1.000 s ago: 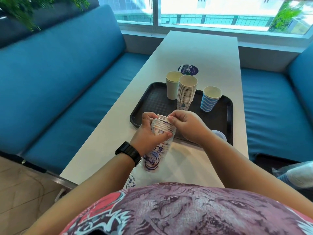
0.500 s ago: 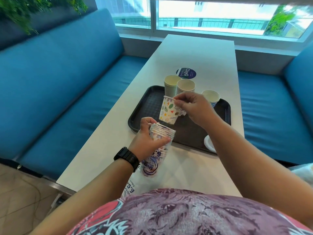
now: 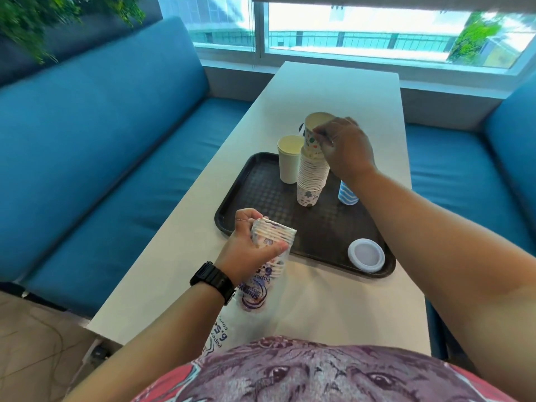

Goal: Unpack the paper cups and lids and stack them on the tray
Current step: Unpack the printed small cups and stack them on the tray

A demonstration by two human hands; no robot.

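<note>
While a patterned cup [image 3: 311,137] is being pinched at its rim by the right hand [image 3: 345,149], it is being held tilted at the top of the tall stack of patterned cups [image 3: 311,177], its base just inside the topmost cup. That stack is standing upright on the black tray [image 3: 261,192], near the tray's far side. A plain cream cup [image 3: 289,159] is standing just left of the stack, touching or nearly touching it; which cannot be told. A blue striped cup [image 3: 348,194] is partly hidden under the right wrist, on the tray's right part. A white lid [image 3: 366,255] is lying flat in the tray's near right corner.

A sleeve of nested cups [image 3: 272,239], wrapped in a printed plastic bag [image 3: 249,300], is being gripped by the left hand [image 3: 246,250], fingers and thumb curled round its upper end, over the tray's near left edge. The bag's loose end is trailing down across the white desk [image 3: 333,309] toward the person's shirt. A black watch [image 3: 213,278] is being worn on the left wrist. The two hands are being kept well apart.
</note>
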